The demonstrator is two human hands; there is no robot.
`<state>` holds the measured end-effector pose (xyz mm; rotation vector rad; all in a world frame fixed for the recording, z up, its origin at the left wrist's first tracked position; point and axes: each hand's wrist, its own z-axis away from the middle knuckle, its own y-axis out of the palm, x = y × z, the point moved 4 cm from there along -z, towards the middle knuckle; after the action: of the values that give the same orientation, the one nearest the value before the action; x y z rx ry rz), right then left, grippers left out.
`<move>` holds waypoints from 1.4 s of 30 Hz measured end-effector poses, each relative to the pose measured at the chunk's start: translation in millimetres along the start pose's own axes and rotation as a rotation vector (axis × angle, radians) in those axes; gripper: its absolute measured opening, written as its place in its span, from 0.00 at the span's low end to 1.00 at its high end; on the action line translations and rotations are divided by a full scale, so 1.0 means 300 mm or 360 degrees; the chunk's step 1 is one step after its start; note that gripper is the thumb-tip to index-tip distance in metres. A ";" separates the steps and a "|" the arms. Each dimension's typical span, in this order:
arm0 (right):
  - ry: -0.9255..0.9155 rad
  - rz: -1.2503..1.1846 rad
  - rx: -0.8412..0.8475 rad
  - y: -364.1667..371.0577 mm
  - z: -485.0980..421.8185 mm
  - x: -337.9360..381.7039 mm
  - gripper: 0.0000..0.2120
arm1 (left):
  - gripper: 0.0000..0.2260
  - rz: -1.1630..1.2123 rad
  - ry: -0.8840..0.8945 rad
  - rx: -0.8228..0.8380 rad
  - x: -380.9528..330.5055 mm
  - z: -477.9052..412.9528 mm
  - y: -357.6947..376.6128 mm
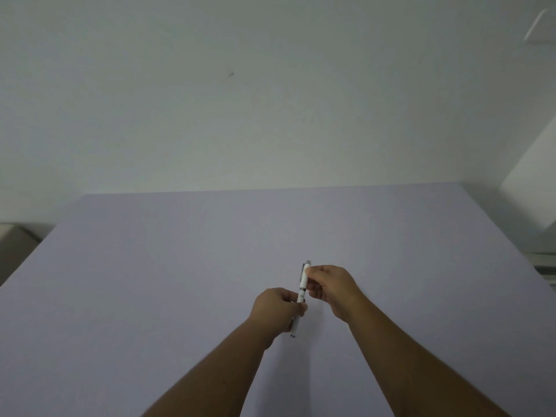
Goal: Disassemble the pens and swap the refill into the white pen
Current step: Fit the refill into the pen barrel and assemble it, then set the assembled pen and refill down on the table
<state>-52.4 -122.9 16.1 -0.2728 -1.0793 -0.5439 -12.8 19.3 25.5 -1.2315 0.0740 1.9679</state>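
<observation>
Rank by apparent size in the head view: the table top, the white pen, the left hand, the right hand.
1. Table top, by far the largest.
2. Right hand and left hand: look alike, not ranked.
3. White pen, thinnest, partly covered by both hands.

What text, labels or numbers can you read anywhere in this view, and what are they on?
None can be read.
White pen, held by the left hand and right hand: dark bands or print on the barrel, too small and blurred to read.
Table and wall: no text visible.
</observation>
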 end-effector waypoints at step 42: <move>0.0239 0.1639 -0.0505 -0.162 -0.074 -0.252 0.09 | 0.09 -0.0071 -0.0144 -0.0256 0.198 -0.200 0.152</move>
<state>-89.2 -152.3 -63.4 -0.9769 -0.5789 0.2014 -10.8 -2.7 -67.8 -1.2327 -0.1593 2.0190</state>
